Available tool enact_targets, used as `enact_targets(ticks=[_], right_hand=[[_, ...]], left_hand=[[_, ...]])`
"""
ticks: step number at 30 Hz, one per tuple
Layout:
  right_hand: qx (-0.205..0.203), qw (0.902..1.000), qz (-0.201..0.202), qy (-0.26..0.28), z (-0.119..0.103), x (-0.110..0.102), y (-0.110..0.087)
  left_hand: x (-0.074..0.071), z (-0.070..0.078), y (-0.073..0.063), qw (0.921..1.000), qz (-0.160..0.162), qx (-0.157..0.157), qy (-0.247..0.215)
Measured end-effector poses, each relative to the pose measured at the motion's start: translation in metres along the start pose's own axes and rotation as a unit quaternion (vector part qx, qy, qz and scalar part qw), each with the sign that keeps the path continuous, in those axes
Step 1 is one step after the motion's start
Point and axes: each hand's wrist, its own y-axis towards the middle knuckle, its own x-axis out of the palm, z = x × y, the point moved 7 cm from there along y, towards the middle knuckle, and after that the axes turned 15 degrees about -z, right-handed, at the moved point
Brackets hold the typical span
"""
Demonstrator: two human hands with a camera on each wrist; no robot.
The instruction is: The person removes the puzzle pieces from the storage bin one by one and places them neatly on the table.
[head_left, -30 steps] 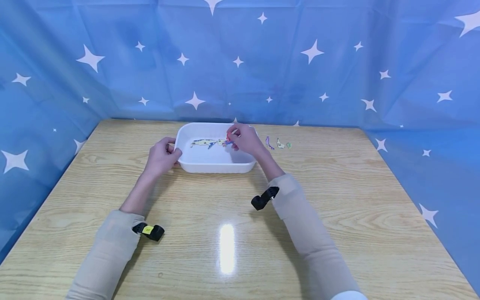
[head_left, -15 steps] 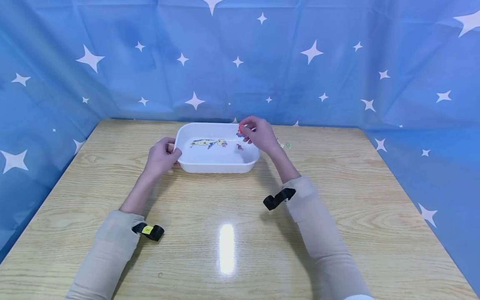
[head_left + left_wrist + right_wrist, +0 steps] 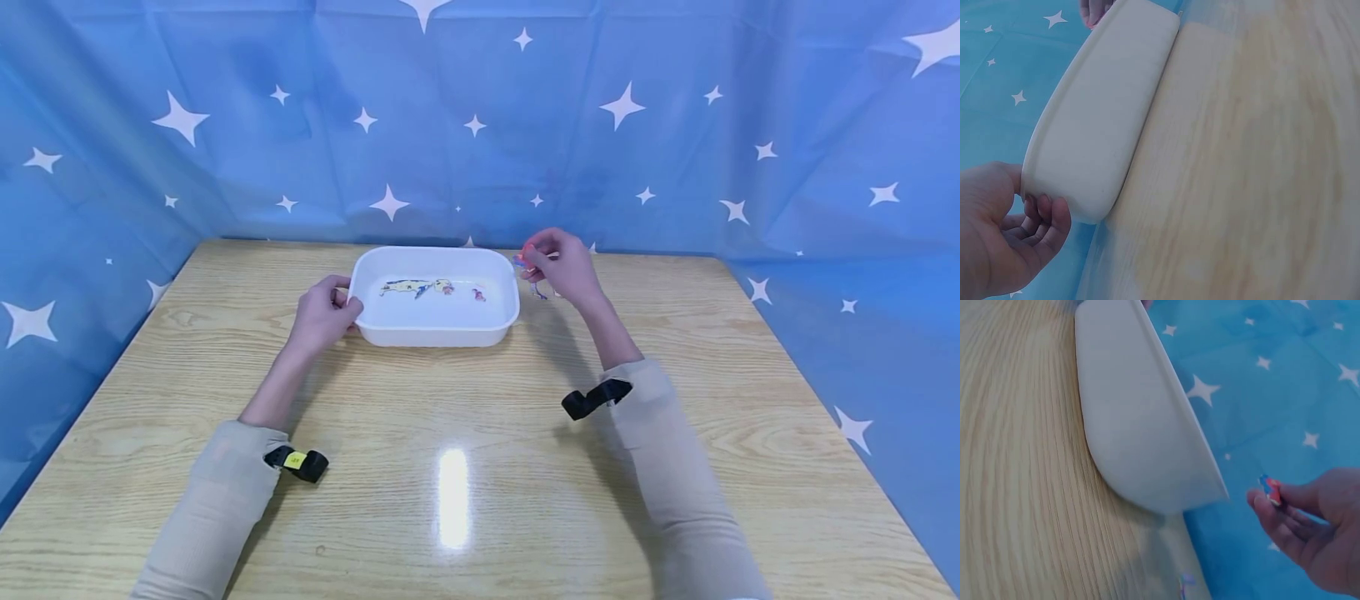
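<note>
A white plastic tray (image 3: pixel 435 337) stands near the table's back edge. My left hand (image 3: pixel 322 315) grips its left end, thumb at the rim and fingers curled below it in the left wrist view. Just beyond the tray's right end, my right hand (image 3: pixel 566 265) pinches a small red-and-blue piece (image 3: pixel 1270 489), like a thin cutout, between thumb and fingertips. Inside the tray lie a long pale-yellow cutout (image 3: pixel 405 287) with dark edging, a yellow-and-pink one (image 3: pixel 444 286) beside it, and a small pink-and-blue one (image 3: pixel 478 295) to the right.
On the wooden table (image 3: pixel 375 408), a purple-edged cutout (image 3: pixel 537 291) lies right of the tray, below my right hand, which partly covers the small pieces there. A blue curtain (image 3: pixel 570 150) with white stars hangs behind the table and along its sides.
My right hand has moved right, out from over the tray and past its right rim, with the red-and-blue piece. The small pink-and-blue cutout now shows in the tray. My left hand stays put.
</note>
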Motion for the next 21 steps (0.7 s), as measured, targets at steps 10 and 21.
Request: enact_targets(ticks=[10,21], right_hand=[[0.039,0.9983,0.033,0.029,0.033,-0.044,-0.016],[0.131,0.9903,0.042,-0.019,0.078,-0.076,-0.039]], left_hand=[[0.000,0.000,0.000,1.0000,-0.001,0.001,-0.002],[0.000,-0.001,0.001,1.0000,0.001,-0.005,0.006]])
